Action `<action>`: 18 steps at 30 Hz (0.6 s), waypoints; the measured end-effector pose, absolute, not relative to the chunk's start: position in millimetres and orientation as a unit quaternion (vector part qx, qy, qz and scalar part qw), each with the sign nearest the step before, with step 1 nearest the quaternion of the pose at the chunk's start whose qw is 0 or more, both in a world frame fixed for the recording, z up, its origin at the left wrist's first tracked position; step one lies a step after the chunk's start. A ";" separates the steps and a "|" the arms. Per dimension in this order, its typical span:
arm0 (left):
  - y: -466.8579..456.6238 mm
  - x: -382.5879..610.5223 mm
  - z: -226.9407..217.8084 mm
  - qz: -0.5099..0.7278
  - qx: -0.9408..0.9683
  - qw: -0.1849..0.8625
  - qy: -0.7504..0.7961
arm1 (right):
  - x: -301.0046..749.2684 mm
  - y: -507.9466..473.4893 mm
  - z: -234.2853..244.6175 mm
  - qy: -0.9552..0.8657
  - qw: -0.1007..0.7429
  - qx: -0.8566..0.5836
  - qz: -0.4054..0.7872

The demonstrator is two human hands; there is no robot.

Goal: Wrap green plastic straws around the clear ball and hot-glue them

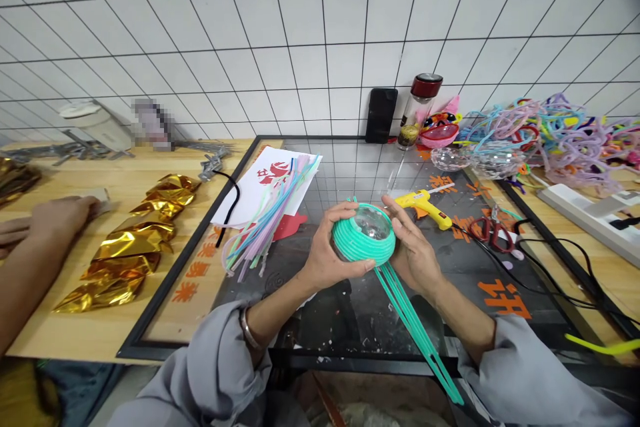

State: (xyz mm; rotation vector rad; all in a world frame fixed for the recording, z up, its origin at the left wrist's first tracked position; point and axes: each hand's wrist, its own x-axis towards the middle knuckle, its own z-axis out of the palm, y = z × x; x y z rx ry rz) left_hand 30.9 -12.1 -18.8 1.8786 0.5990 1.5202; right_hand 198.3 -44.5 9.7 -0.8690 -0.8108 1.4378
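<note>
A round, clear plastic bowl shape [373,221] is wound around its side with rows of teal pipe cleaners [364,248]. My left hand [333,250] grips it from the left, thumb across the front and fingers over the upper rim. Against its right side rests my right hand [414,247], fingers bent along the wound rows; part of its grip is hidden behind the bowl. Several long teal strands [417,327] trail from under the bowl toward the lower right, past my right palm. Just beyond my right hand lies a yellow glue gun [425,207].
Pastel pipe cleaners [270,220] lie on white paper [250,177]. Red scissors [493,230] and black cables [550,273] are right, near a power strip [590,220]. A phone [381,115] and glass bottle [415,113] stand behind. Gold foil [135,247] and another person's hand [60,220] are left.
</note>
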 end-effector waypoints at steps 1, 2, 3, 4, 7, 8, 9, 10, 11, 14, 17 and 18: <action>-12.6 30.8 -18.4 0.577 0.718 0.320 0.223 | 199.0 -44.2 9.8 -0.347 0.594 -0.380 0.619; -13.1 30.8 -18.0 0.575 0.721 0.320 0.219 | 199.8 -44.0 10.1 -0.345 0.592 -0.383 0.620; -13.6 30.7 -17.6 0.572 0.723 0.320 0.217 | 200.7 -43.7 10.5 -0.345 0.589 -0.385 0.621; -14.1 30.6 -17.1 0.570 0.725 0.322 0.216 | 201.4 -43.4 10.9 -0.345 0.586 -0.386 0.623; -15.6 30.5 -15.5 0.562 0.728 0.330 0.213 | 202.5 -42.7 11.9 -0.351 0.585 -0.388 0.620; -16.2 30.7 -15.0 0.560 0.730 0.334 0.208 | 202.5 -42.6 12.1 -0.353 0.586 -0.389 0.617; -16.7 31.0 -14.6 0.557 0.732 0.337 0.201 | 202.3 -42.6 12.2 -0.356 0.588 -0.390 0.614; -17.3 31.4 -14.5 0.554 0.735 0.340 0.193 | 202.1 -42.8 12.3 -0.356 0.590 -0.390 0.610; -17.8 31.9 -14.5 0.551 0.737 0.343 0.187 | 201.8 -43.0 12.5 -0.356 0.592 -0.392 0.607; -19.1 33.1 -15.7 0.546 0.740 0.348 0.181 | 201.5 -44.1 12.7 -0.375 0.584 -0.408 0.594; -19.8 33.2 -16.5 0.544 0.740 0.350 0.184 | 201.8 -45.1 12.3 -0.409 0.579 -0.410 0.574; -19.9 33.1 -16.4 0.544 0.740 0.352 0.183 | 201.8 -45.3 12.0 -0.414 0.582 -0.406 0.570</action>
